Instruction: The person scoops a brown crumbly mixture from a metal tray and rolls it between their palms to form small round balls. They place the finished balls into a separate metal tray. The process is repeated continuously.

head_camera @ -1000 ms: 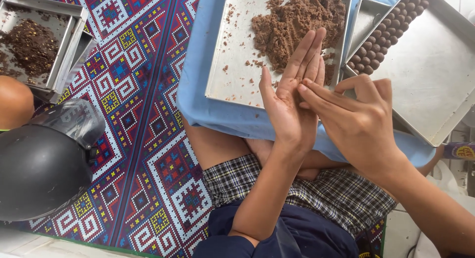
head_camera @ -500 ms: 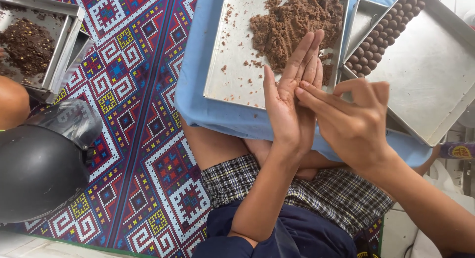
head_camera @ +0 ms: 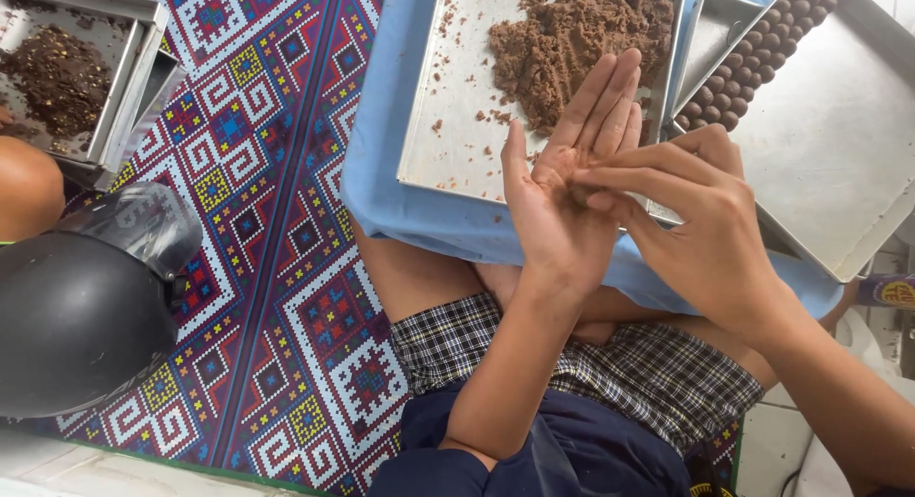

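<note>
Patterned woven mat [head_camera: 257,268], blue cloth [head_camera: 381,163] on lap, steel tray [head_camera: 457,125] holding brown dough heap [head_camera: 572,40], second tray [head_camera: 839,144] with rolled balls [head_camera: 753,63], left hand [head_camera: 567,192] flat, palm up – right hand [head_camera: 701,221] fingertips pressing its palm, dough bit there too hidden to tell.

One labelled thing showed: a small package [head_camera: 888,291] at the right edge of the head view, just below the corner of the large steel tray [head_camera: 839,163] and beside the blue cloth [head_camera: 400,182]. It lay cut off by the frame, dark purple, with a round yellow and red label. Its full shape could not be told.
</note>
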